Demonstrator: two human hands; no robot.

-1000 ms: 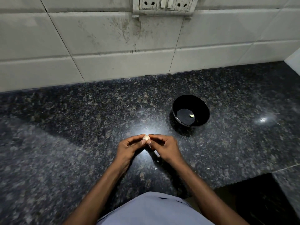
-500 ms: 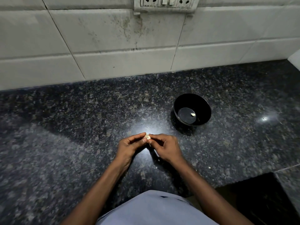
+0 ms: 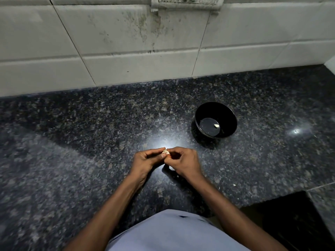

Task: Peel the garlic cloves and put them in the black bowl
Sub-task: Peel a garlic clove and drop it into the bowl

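Note:
A small pale garlic clove [image 3: 165, 151] is pinched between the fingertips of both hands, just above the dark granite counter. My left hand [image 3: 145, 161] holds it from the left with thumb and forefinger. My right hand [image 3: 183, 161] pinches it from the right, fingers curled over it. The black bowl [image 3: 227, 114] stands on the counter up and to the right of my hands. One peeled clove [image 3: 216, 126] lies on its bottom.
The speckled granite counter [image 3: 90, 133] runs back to a white tiled wall [image 3: 126, 42] with a socket plate [image 3: 184, 1] at the top. Small skin scraps [image 3: 234, 184] lie right of my right wrist. A dark recess [image 3: 290, 214] opens at the lower right.
Both hands stay in the same place with the clove between them; the fingertips have shifted slightly on it. The camera has tilted a little.

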